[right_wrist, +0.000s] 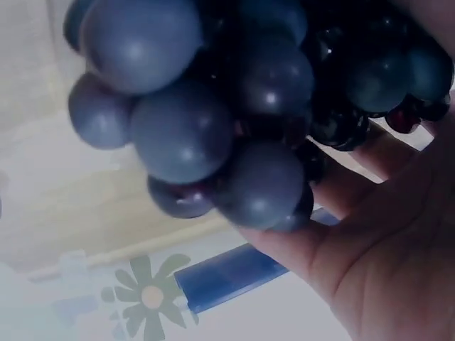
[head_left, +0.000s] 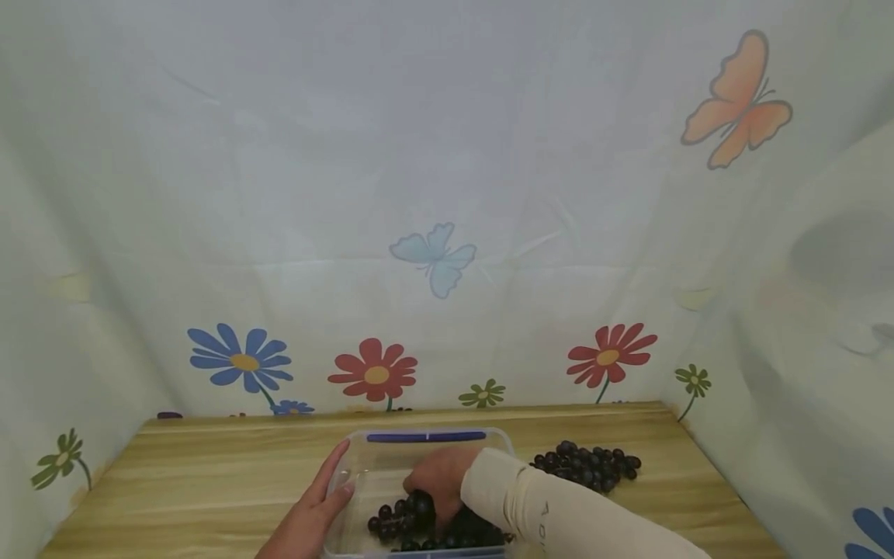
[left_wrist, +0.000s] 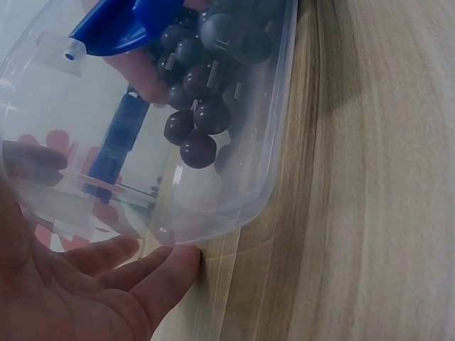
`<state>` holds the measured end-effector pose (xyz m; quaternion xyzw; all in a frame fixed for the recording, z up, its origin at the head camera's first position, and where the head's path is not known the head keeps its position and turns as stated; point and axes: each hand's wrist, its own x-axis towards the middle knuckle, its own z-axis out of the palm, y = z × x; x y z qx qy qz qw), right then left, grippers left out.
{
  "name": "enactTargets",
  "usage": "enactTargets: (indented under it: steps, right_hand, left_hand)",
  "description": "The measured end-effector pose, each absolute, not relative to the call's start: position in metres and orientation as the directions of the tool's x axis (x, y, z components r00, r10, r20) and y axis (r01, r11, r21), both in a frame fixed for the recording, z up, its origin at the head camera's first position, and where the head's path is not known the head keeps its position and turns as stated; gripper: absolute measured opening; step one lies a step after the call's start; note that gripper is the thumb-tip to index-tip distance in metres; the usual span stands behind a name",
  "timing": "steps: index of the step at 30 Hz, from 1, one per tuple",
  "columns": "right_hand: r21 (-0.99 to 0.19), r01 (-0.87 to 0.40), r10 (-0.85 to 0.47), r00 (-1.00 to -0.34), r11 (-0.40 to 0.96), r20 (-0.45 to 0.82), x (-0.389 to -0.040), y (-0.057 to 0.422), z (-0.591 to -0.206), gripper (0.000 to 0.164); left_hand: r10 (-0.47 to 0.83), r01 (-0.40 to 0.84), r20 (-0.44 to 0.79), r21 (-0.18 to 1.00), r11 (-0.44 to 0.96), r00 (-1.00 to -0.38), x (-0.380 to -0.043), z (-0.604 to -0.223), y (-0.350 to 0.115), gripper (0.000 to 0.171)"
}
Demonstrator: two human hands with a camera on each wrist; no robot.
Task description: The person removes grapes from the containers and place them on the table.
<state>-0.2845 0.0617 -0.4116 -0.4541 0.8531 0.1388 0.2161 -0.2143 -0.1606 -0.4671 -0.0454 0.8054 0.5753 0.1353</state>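
One clear, rectangular plastic box: sits in front of you on the brown wood-grain tabletop, its top side uncovered.
Box latches: a long blue plastic latch runs along the far rim; a second blue plastic latch shows at the near rim.
Left-wall hold: your bare left hand grips the left wall, thumb over the rim; in the left wrist view its fingertips touch the outside, at a lower corner.
Grapes inside: a bunch of round, glossy, purple-black grapes occupies the near part of the box.
Right-side hold: your bare right hand is down inside the box, gripping this bunch; the right wrist view shows your fingers passing behind the fruit, their ends hidden.
Sleeve: your cream fabric sleeve, marked with dark letters, passes over the right side of the box.
Grapes outside: a second bunch of round, dark grapes lies on the tabletop, right of the box and apart from both hands.
Backdrop: a white sheet printed with flowers and butterflies stands behind the tabletop.
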Motion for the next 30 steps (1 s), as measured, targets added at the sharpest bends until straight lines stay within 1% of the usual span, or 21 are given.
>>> enactTargets:
  steps: [2,5,9,14,20,26,30]
  right_hand:
    - [0.072,-0.834,-0.707,-0.506,0.547,-0.493,-0.285,0.063,-0.412,0.041]
    - [0.074,-0.843,-0.711,-0.493,0.533,-0.501,-0.288,0.067,-0.415,0.047]
    - [0.032,-0.847,-0.726,-0.473,0.53,-0.498,-0.294,0.07,-0.414,0.049]
    - [0.009,-0.84,-0.731,-0.478,0.543,-0.486,-0.295,0.07,-0.411,0.045]
    - [-0.033,-0.851,-0.767,-0.455,0.525,-0.453,-0.303,0.075,-0.41,0.048]
    - [-0.045,-0.882,-0.811,-0.411,0.469,-0.416,-0.302,0.08,-0.398,0.038]
    - [-0.054,-0.876,-0.813,-0.421,0.48,-0.403,-0.297,0.081,-0.388,0.037]
  left_hand:
    - [0.081,-0.221,-0.263,0.913,0.342,-0.961,-0.214,-0.467,-0.16,0.066]
    - [0.08,-0.211,-0.254,0.912,0.351,-0.964,-0.214,-0.466,-0.16,0.066]
    - [0.075,-0.199,-0.242,0.909,0.366,-0.967,-0.213,-0.466,-0.16,0.066]
    - [0.072,-0.204,-0.245,0.908,0.365,-0.967,-0.213,-0.467,-0.161,0.066]
    - [0.065,-0.213,-0.254,0.905,0.369,-0.965,-0.213,-0.469,-0.162,0.068]
    - [0.067,-0.217,-0.26,0.9,0.379,-0.963,-0.215,-0.471,-0.162,0.068]
    - [0.065,-0.204,-0.248,0.899,0.388,-0.967,-0.215,-0.47,-0.161,0.066]
